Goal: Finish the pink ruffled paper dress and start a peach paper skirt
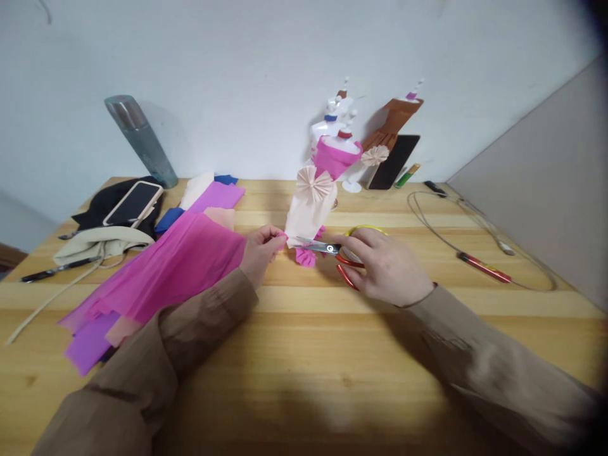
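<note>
My right hand [384, 263] grips a pair of scissors [330, 248] with red handles, their blades pointing left. Between the fingertips of my left hand [263, 250] is a small piece of pink paper [283, 238], close to the blade tips. Just behind the blades stands a small mannequin [338, 155] dressed in a pink top and a long pale skirt [306, 212]. A pleated pale rosette [314, 183] sits at its waist. Pink ruffled paper [305, 257] shows at the skirt's lower end. Whether the blades touch the paper I cannot tell.
Pink and purple paper sheets [190, 259] lie left, beside a phone [133, 202] and a spray bottle [142, 142]. More mannequins, one in brown [401, 117], and a dark tablet [394, 164] stand behind. A red-handled tool [484, 267] with a cable lies right.
</note>
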Demonstrator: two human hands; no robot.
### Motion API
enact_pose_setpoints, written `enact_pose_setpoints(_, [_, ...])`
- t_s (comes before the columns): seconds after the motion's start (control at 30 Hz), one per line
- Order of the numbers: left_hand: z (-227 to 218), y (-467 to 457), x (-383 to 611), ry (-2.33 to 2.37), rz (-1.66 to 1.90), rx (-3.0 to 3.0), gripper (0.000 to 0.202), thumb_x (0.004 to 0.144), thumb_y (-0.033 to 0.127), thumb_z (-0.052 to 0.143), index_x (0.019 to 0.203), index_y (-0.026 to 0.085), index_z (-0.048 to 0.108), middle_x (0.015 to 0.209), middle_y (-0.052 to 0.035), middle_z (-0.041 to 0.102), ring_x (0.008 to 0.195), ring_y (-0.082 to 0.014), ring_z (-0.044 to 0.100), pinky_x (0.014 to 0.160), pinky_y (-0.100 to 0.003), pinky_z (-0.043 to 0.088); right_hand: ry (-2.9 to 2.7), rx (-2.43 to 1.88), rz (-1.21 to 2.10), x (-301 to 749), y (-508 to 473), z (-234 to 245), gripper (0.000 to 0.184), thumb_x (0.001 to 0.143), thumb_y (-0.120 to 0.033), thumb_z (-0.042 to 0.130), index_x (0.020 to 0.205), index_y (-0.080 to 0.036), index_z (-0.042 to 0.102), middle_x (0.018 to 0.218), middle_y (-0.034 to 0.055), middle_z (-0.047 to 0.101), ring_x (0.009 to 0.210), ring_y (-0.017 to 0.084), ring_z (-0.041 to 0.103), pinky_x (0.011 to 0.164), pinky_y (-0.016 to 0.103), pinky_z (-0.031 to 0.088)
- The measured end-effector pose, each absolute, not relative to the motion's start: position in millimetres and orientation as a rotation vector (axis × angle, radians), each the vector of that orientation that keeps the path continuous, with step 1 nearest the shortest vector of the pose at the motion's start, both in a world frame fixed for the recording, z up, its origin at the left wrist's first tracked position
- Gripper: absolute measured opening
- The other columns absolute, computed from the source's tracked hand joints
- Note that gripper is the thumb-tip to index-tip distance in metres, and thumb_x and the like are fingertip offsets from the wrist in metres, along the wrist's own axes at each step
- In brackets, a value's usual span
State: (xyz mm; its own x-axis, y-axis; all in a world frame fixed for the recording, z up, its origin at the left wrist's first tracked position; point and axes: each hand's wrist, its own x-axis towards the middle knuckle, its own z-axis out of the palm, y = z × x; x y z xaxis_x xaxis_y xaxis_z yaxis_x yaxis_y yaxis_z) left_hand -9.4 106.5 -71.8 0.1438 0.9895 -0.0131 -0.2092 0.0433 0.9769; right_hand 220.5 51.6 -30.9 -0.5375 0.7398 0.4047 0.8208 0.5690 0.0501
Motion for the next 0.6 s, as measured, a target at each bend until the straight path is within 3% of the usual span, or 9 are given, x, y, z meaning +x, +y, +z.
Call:
enact_pose_setpoints(0.47, [-70.4, 107.2, -10.9, 0.966, 1.235, 1.177, 0.012, 0.067, 0.023, 0.065, 0.064, 0.017, 0.056, 0.05, 0.0051, 0.053, 0.044, -0.0049, 0.039, 0.043, -0.019, 0.026, -2.455, -1.321, -0.245, 201.2, 62.2, -41.5, 0.035, 0.088, -0.031, 0.051, 0.116, -0.015, 0.066, 0.093, 0.0111, 0.065, 0.076, 0.021, 0.061, 0.064, 0.03, 0.043])
enact_pose_setpoints(0.6, [-71.0, 107.7, -12.2, 0.963, 1.225, 1.218, 0.012, 0.068, 0.023, 0.064, 0.064, 0.017, 0.054, 0.055, 0.0032, 0.057, 0.049, -0.0068, 0.048, 0.045, -0.02, 0.029, -2.462, -1.302, -0.192, 201.3, 62.5, -40.5, 0.038, 0.085, -0.028, 0.054, 0.119, -0.015, 0.065, 0.097, 0.0116, 0.066, 0.076, 0.02, 0.062, 0.062, 0.029, 0.044])
